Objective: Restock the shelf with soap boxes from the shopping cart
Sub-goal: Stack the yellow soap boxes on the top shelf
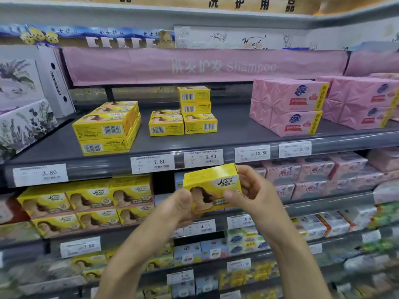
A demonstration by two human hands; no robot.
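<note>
You hold the soap box with both hands, left hand and right hand clamped on its ends; the shelf gap lies above, forward.

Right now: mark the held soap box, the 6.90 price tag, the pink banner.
held soap box [212, 186]: head view, middle of its yellow front face.
6.90 price tag [203, 158]: head view, centre of the label.
pink banner [205, 66]: head view, middle, on the lettering.

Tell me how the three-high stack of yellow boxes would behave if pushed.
The stack likely topples or shears: three loose boxes, taller than wide. They look like stiff, flat-sided cardboard, so they should slide, not roll.
</note>
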